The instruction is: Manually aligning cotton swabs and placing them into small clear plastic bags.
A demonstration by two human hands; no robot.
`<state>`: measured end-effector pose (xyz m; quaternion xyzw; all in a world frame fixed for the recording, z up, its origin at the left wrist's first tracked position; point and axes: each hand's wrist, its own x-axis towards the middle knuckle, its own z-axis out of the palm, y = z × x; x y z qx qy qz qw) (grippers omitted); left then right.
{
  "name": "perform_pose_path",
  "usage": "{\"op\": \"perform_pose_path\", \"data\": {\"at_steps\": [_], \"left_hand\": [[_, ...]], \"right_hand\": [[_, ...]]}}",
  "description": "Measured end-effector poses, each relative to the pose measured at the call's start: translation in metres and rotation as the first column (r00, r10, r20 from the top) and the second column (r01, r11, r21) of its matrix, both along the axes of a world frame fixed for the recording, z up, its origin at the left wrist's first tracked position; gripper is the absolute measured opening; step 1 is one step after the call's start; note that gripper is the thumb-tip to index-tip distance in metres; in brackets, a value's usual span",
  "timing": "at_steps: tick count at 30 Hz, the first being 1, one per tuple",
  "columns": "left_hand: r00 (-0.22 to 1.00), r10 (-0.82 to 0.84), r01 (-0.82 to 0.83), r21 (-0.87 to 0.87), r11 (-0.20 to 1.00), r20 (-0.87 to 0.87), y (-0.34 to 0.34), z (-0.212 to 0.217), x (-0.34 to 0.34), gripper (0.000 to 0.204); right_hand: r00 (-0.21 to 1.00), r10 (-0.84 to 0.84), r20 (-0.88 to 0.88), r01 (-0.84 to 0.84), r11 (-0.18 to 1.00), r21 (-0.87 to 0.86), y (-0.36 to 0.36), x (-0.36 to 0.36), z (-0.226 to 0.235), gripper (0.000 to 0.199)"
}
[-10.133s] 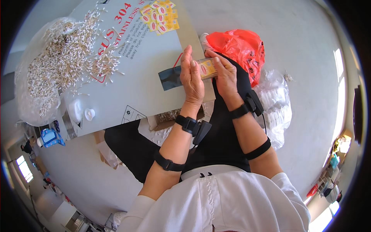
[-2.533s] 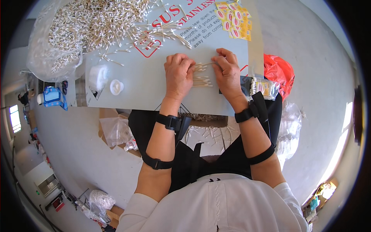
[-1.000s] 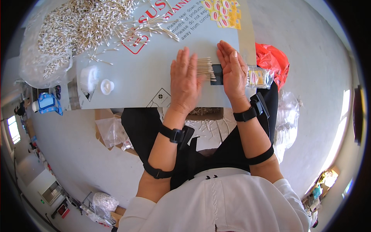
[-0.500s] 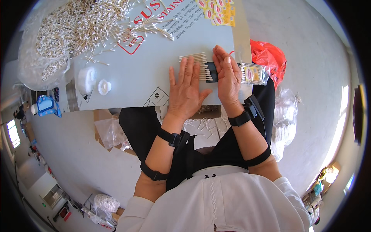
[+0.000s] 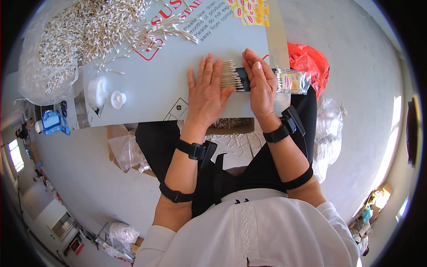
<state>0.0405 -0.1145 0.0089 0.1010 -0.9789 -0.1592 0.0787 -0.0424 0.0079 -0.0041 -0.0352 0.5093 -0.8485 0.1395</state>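
Observation:
A row of cotton swabs (image 5: 229,76) lies side by side on the table sheet, tips pointing left and right. My left hand (image 5: 206,91) rests flat at their left ends, fingers stretched out, its thumb near the lower swabs. A dark flat piece (image 5: 241,80) lies at their right ends, partly hidden by my right hand (image 5: 261,86). That hand stands on its edge, fingers extended and slightly cupped. Right of it, a clear plastic packet (image 5: 291,82) with swabs and a yellow label reaches past the table edge. Whatever lies beneath my right palm is hidden.
A large heap of loose swabs (image 5: 89,33) spills from a clear bag at the far left. Yellow labels (image 5: 251,12) lie at the far edge. A small white round container (image 5: 118,99) stands on the left. A red plastic bag (image 5: 309,64) hangs beyond the right edge.
My left hand has shifted a little left, uncovering more of the swabs' left part. My right hand has barely moved beside the packet.

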Motion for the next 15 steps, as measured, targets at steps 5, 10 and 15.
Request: {"op": "perform_pose_path", "data": {"at_steps": [5, 10, 15], "left_hand": [[0.96, 0.058, -0.032, 0.098, 0.995, -0.273, -0.013, 0.004, -0.002, 0.037], [0.966, -0.004, 0.019, 0.057, 0.998, -0.257, -0.017, 0.013, -0.011, 0.023], [0.975, -0.067, 0.085, 0.078, 0.993, -0.213, -0.02, 0.013, -0.017, 0.021]], "right_hand": [[1.0, -0.007, 0.004, 0.007, 1.0, 0.006, 0.001, -0.002, 0.0, 0.036], [1.0, 0.018, -0.011, -0.018, 0.999, 0.039, 0.001, -0.002, 0.002, 0.037], [1.0, 0.022, -0.007, -0.022, 0.999, 0.046, 0.002, -0.001, 0.002, 0.037]]}}
